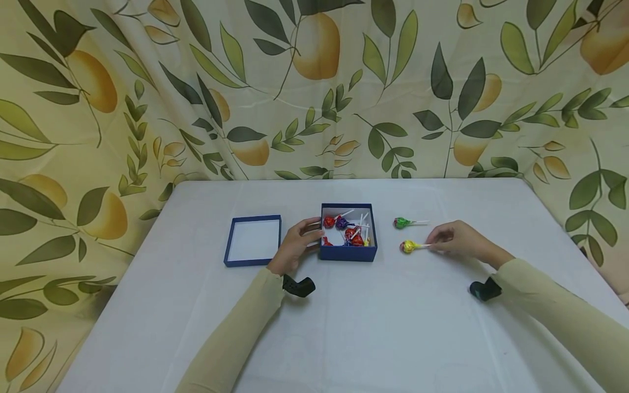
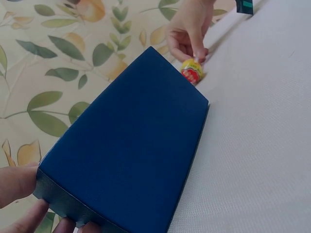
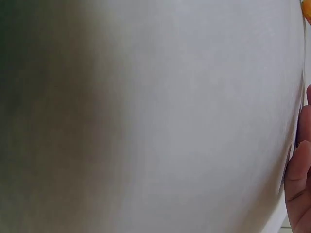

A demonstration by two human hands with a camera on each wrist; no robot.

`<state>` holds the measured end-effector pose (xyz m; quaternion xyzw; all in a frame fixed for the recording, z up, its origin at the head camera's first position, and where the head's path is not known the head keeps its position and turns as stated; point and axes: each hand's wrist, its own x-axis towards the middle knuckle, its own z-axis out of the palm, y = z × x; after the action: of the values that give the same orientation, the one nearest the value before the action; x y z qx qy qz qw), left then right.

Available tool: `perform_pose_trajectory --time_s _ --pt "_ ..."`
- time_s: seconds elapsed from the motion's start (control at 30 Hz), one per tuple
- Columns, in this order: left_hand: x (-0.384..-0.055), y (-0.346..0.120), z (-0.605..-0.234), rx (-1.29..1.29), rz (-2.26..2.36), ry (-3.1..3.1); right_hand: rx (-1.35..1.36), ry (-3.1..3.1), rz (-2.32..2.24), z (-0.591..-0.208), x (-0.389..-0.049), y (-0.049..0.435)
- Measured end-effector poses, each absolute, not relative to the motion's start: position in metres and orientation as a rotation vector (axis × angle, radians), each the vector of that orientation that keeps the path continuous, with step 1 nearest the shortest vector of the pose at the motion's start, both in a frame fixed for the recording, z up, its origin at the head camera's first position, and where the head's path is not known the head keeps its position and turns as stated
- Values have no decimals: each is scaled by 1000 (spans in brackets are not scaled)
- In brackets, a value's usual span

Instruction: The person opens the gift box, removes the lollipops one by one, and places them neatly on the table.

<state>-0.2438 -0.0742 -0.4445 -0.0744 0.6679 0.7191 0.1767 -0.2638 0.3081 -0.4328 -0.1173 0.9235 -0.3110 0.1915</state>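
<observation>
My right hand (image 1: 458, 240) pinches the white stick of a yellow lollipop (image 1: 408, 246) on the table, its wrapped head pointing left. Behind it lies a green lollipop (image 1: 402, 222), stick to the right. My left hand (image 1: 297, 244) rests its fingers against the left side of an uncovered blue box (image 1: 348, 253). Inside the box are several wrapped lollipops (image 1: 341, 222), red, purple and yellow ones among them. The left wrist view shows the box's blue wall (image 2: 131, 141) large, with fingertips on its edge. Only part of the right hand (image 3: 299, 184) shows in the right wrist view.
The blue-rimmed lid (image 1: 253, 240) lies to the left of the box, white inside facing up. A white cloth covers the table (image 1: 373, 327). Behind the table hangs a curtain (image 1: 314, 125) printed with fruit and leaves.
</observation>
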Motion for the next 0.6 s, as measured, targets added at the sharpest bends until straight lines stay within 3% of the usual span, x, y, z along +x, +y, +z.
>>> perform_pose_trajectory --time_s 0.6 --pt "-244 -74 -444 -228 2033 1893 -527 2540 -921 -415 -265 327"
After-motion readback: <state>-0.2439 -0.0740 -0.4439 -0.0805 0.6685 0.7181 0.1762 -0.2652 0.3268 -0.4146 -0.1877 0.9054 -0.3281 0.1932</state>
